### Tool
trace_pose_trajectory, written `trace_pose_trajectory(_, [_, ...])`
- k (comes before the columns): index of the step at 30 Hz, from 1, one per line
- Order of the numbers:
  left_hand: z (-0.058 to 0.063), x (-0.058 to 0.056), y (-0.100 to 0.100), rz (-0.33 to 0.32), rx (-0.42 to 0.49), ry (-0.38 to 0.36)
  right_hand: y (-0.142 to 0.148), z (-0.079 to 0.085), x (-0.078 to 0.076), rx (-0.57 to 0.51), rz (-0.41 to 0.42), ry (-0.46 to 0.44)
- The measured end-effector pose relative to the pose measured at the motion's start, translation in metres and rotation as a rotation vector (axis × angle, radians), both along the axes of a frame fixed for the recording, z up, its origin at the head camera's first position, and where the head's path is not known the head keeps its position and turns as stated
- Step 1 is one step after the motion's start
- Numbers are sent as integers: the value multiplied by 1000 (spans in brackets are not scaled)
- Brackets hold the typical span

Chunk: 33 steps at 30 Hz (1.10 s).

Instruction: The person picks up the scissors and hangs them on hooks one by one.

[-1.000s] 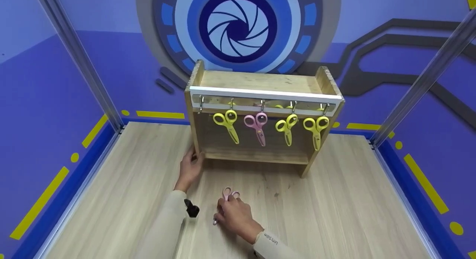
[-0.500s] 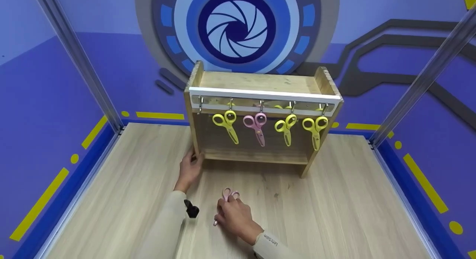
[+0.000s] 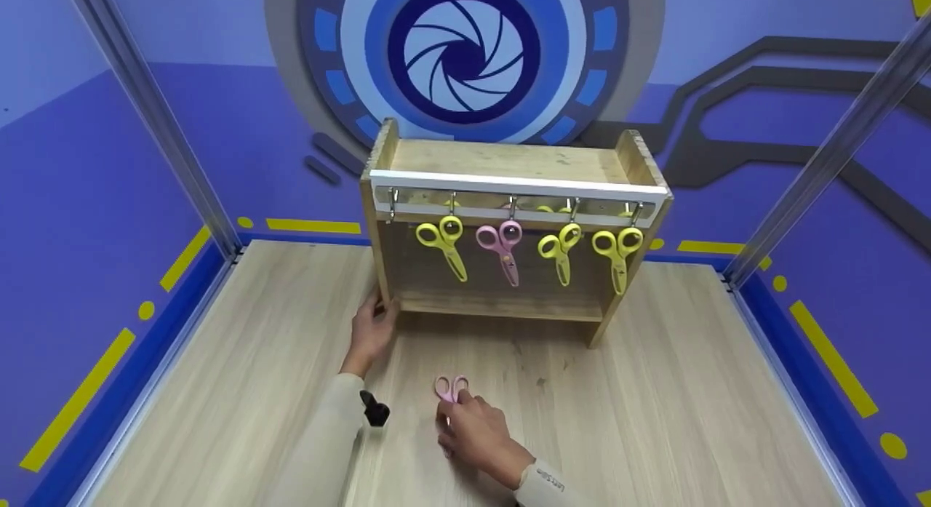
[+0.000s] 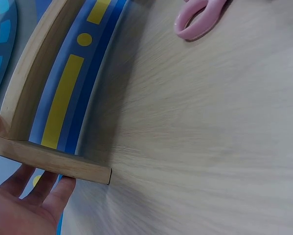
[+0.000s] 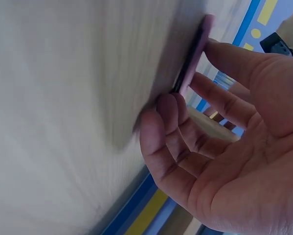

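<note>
Below, by part:
Right hand (image 3: 476,434): grip pinched on pink scissors (image 3: 451,388) lying on the worktop (image 3: 654,412).
Left hand (image 3: 372,331): fingers straight, pressed to the rack's lower left corner.
Wooden rack (image 3: 509,161): holds three yellow scissors (image 3: 442,241) and one pink pair (image 3: 502,246), hung on hooks.

Pink scissors (image 3: 451,388) on pale woodgrain table (image 3: 654,405); three yellow, one pink on rack (image 3: 509,161)
</note>
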<state>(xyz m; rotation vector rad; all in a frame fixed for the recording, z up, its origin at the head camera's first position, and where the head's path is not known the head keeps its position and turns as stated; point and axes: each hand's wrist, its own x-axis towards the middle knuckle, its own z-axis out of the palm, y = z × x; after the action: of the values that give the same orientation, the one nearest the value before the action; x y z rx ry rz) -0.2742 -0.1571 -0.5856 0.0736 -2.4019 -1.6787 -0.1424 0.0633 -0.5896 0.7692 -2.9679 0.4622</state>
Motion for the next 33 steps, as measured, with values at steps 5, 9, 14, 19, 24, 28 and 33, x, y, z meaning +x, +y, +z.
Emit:
trace_pose_trajectory(5, [0, 0, 0, -6, 22, 6, 15, 5, 4, -13, 8, 41])
trace_pose_trajectory(9, [0, 0, -1, -8, 46, 7, 29, 6, 4, -27, 6, 64])
trace_pose_trajectory(14, [1, 1, -1, -4, 44, 16, 44, 6, -1, -19, -15, 66])
trace_pose_trajectory(19, [2, 2, 0, -4, 48, 19, 54, 6, -9, 1, -48, 58])
trace_pose_trajectory(24, [2, 2, 0, -9, 54, 9, 58, 3, -15, -11, -49, 44])
trace_pose_trajectory(28, [1, 1, 0, -5, 57, 5, 59, 2, -17, -25, -47, 42])
trace_pose_trajectory(33, [1, 0, -1, -3, 52, 0, 58, 0, -17, -47, -57, 46])
